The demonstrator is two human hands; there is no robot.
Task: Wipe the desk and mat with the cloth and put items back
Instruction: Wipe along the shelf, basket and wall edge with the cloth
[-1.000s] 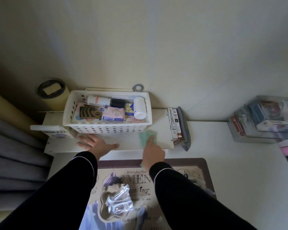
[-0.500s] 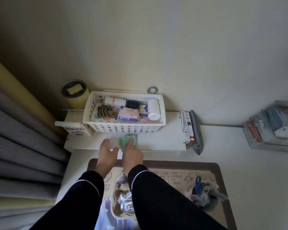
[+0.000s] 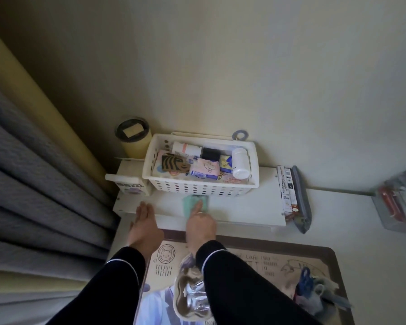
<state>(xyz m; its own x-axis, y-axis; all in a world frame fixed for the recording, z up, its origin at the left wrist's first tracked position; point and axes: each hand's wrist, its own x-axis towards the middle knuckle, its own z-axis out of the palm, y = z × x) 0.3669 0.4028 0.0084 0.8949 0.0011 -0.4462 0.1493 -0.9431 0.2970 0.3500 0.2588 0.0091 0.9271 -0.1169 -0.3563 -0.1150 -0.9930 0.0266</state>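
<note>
The step in hand is the wiping, here on the raised white shelf (image 3: 244,207) that stands at the back of the bench (image 3: 366,254). The right hand (image 3: 201,227) presses the green cloth (image 3: 193,204) flat onto the shelf with straightened fingers. The cloth lies under its fingertips, just short of the white basket (image 3: 197,187) that sits directly beyond both hands. The left hand (image 3: 145,227) lies beside it to the left, fingers straight and close together, resting on the shelf near its edge and holding nothing, apparently as a brace. Nearer than the wrists lies the printed mat (image 3: 291,259), carrying a clear crinkled bag (image 3: 192,294) under the right forearm and a small heap of odds and ends (image 3: 314,289) off to the right. The next move likely calls for sweeping the cloth along the bare strip right of the right hand, keeping pressure even and clear of the basket. The mat would need its items lifted off before it can be wiped.
</note>
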